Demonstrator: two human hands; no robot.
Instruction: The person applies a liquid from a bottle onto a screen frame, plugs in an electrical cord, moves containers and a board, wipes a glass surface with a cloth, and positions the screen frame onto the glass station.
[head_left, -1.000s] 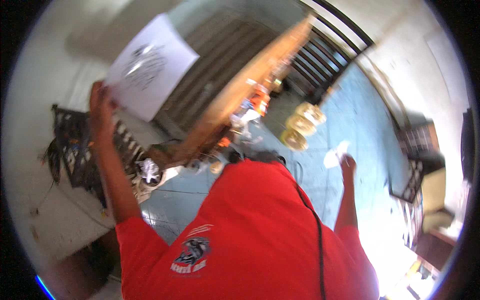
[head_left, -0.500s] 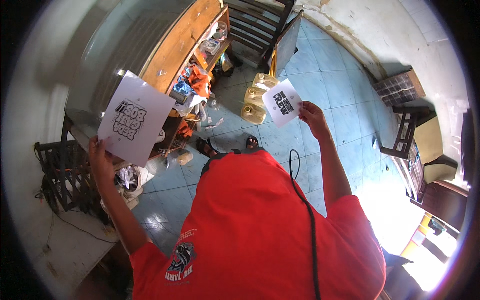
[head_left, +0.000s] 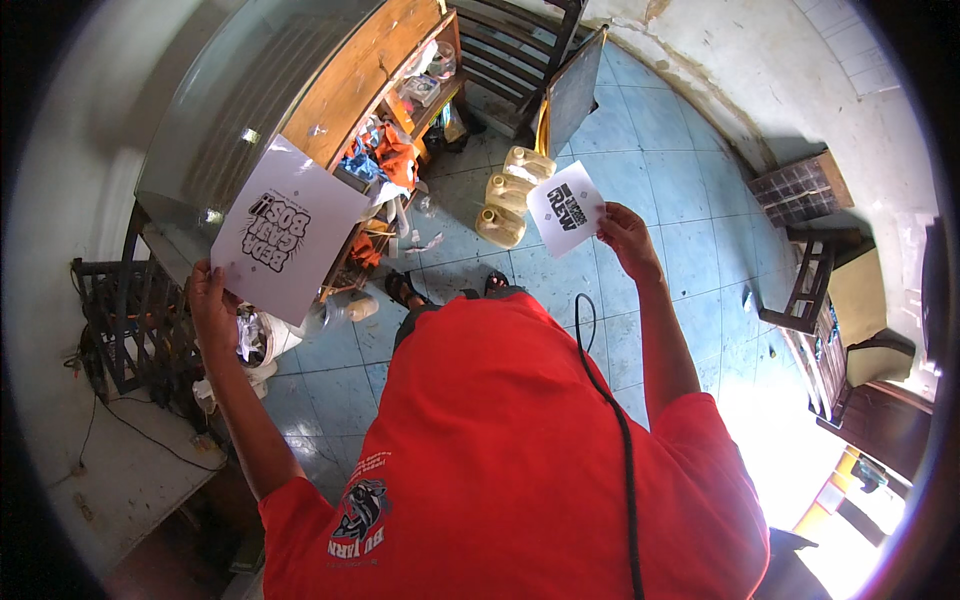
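My left hand (head_left: pixel 213 305) pinches a larger white sheet (head_left: pixel 312 240) by its lower left corner; the sheet bears a black printed lettering design and hangs before a cluttered wooden shelf unit. In my right hand (head_left: pixel 625 240) is a smaller white sheet (head_left: pixel 560 200) with a bold black printed design, gripped at its right edge. The two sheets are held apart, one on each side of my red-shirted body (head_left: pixel 500 420). A black cord lies down the shirt's right side.
Several yellowish jerrycans (head_left: pixel 505 220) stand on the blue tiled floor (head_left: pixel 650 300) beyond my feet. The wooden shelf unit (head_left: pixel 340 75) holds jumbled items. A dark slatted rack (head_left: pixel 120 330) and white bucket are at left. A panel (head_left: pixel 570 95) leans at the back; furniture (head_left: pixel 800 290) lines the right wall.
From a second ago the left sheet is lower and the right hand has risen with its sheet. Over the last half second my left hand moved slightly right; the view steadied.
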